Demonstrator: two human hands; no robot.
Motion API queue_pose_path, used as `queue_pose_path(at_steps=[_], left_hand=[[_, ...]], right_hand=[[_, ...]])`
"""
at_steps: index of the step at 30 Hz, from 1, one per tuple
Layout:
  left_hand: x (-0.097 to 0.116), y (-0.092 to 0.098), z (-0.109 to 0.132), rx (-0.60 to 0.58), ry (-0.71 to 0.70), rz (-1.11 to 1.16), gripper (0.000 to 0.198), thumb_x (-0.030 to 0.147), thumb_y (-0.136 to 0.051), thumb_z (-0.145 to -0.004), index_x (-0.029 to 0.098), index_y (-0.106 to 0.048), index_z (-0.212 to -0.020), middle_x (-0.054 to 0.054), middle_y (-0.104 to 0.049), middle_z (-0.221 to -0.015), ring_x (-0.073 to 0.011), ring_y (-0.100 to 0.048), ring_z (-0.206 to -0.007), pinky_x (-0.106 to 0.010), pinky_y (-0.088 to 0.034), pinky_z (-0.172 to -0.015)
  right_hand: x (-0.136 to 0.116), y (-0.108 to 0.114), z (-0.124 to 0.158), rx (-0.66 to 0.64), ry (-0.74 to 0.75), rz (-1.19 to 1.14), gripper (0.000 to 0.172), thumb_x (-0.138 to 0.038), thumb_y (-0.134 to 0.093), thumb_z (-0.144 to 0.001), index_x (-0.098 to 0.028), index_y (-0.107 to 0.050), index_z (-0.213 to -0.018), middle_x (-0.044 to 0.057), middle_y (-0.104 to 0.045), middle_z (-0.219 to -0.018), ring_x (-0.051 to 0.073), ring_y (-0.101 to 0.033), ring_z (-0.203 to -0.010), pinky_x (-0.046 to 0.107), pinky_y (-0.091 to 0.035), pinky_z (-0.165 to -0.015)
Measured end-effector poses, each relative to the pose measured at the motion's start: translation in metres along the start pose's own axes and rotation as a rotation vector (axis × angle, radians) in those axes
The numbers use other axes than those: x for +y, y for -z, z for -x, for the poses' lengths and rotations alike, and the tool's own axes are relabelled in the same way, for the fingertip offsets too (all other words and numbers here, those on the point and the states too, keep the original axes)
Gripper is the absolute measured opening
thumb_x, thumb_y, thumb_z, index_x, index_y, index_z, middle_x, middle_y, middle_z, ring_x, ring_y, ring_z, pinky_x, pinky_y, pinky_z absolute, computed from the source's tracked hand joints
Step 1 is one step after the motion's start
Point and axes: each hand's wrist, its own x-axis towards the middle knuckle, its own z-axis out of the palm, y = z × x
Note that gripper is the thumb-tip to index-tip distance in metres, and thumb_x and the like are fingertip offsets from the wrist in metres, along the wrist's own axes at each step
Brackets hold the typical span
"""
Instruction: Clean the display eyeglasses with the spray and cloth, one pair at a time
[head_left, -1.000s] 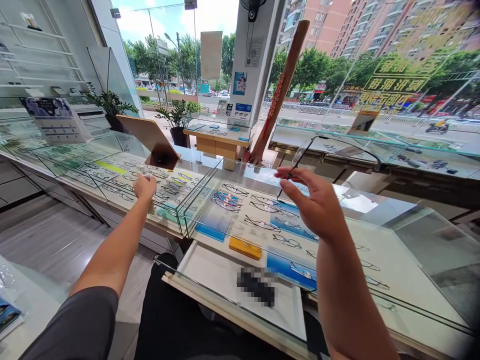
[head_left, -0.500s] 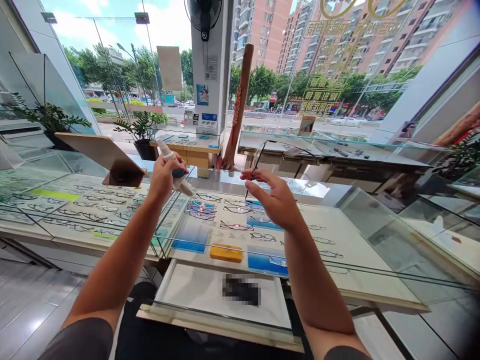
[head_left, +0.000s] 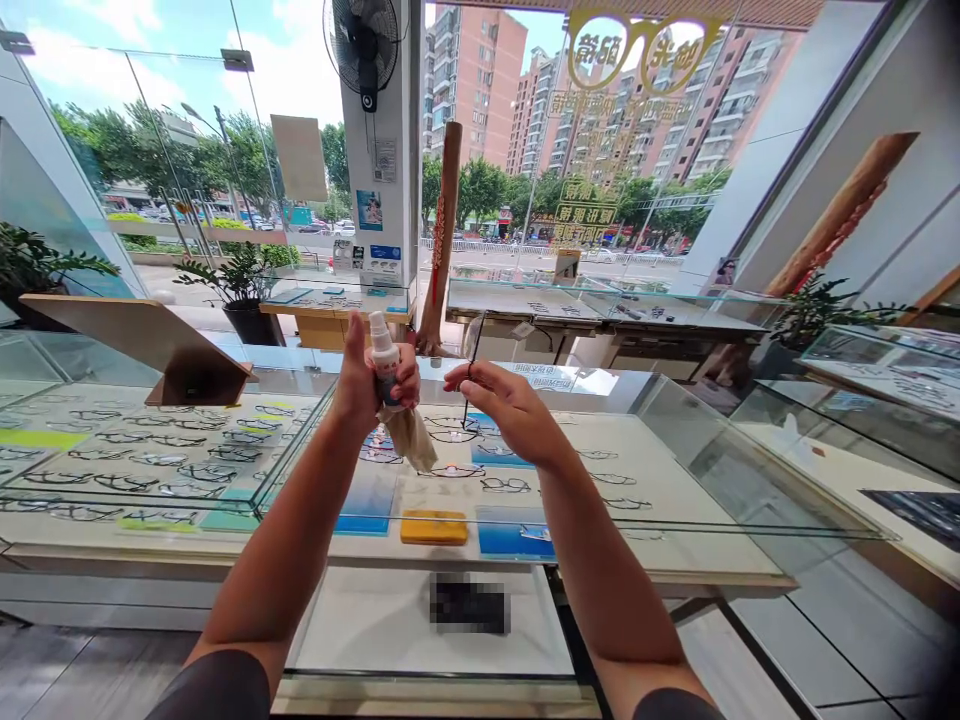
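Now our left hand (head_left: 358,388) is clamped on a spray bottle (head_left: 385,358) and a beige cloth (head_left: 415,447), while our right hand (head_left: 511,412) pinches thin black eyeglasses (head_left: 475,350) above the glass surface (head_left: 675,440)

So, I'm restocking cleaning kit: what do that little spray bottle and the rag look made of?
Spray bottle in the left hand: probably plastic, smooth white top, printed label. Rag hanging below it: soft beige fabric, matte, in loose folds; possibly microfibre, but the weave is too small to tell.
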Motion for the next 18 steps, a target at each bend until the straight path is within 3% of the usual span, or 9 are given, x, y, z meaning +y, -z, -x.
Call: queue_pose_path(at_steps=[3,6,14,18], left_hand=[[-0.008,0.008,-0.002,-0.032,0.062,-0.021,0.091,0.110,-0.020,-0.083,0.026,-0.035,-0.051,0.002,-0.027,-0.039,-0.0112,-0.036,-0.036,-0.033,-0.043,-0.045],[-0.019,0.013,-0.006,-0.040,0.078,-0.039,0.092,0.109,-0.019,-0.085,0.025,-0.036,-0.050,0.002,-0.028,-0.038,-0.0107,-0.036,-0.035,-0.031,-0.039,-0.043],[-0.043,0.012,-0.012,0.073,0.053,-0.210,0.079,0.089,-0.041,-0.097,0.023,-0.046,-0.054,-0.002,-0.041,-0.041,-0.0106,-0.040,-0.038,-0.029,-0.028,-0.042],[-0.046,0.007,-0.012,0.033,0.099,-0.210,0.082,0.091,-0.044,-0.094,0.022,-0.048,-0.050,-0.005,-0.046,-0.041,-0.0101,-0.039,-0.037,-0.028,-0.026,-0.041]], right_hand=[[0.003,-0.003,-0.002,-0.064,-0.023,-0.058,0.028,-0.050,-0.068,-0.106,-0.025,-0.079,-0.115,0.007,-0.082,-0.115,0.024,-0.073,-0.116,0.047,-0.055,-0.111],[0.004,-0.007,-0.004,-0.116,-0.042,-0.134,0.029,-0.049,-0.069,-0.105,-0.024,-0.080,-0.114,0.007,-0.081,-0.113,0.024,-0.074,-0.115,0.046,-0.056,-0.111],[0.011,-0.014,-0.008,-0.177,-0.097,-0.283,0.026,-0.046,-0.071,-0.104,-0.024,-0.082,-0.111,0.006,-0.080,-0.111,0.022,-0.073,-0.110,0.046,-0.058,-0.113],[0.015,-0.015,-0.009,-0.210,-0.101,-0.372,0.029,-0.050,-0.074,-0.101,-0.024,-0.083,-0.111,0.007,-0.083,-0.112,0.023,-0.074,-0.110,0.047,-0.058,-0.113]])
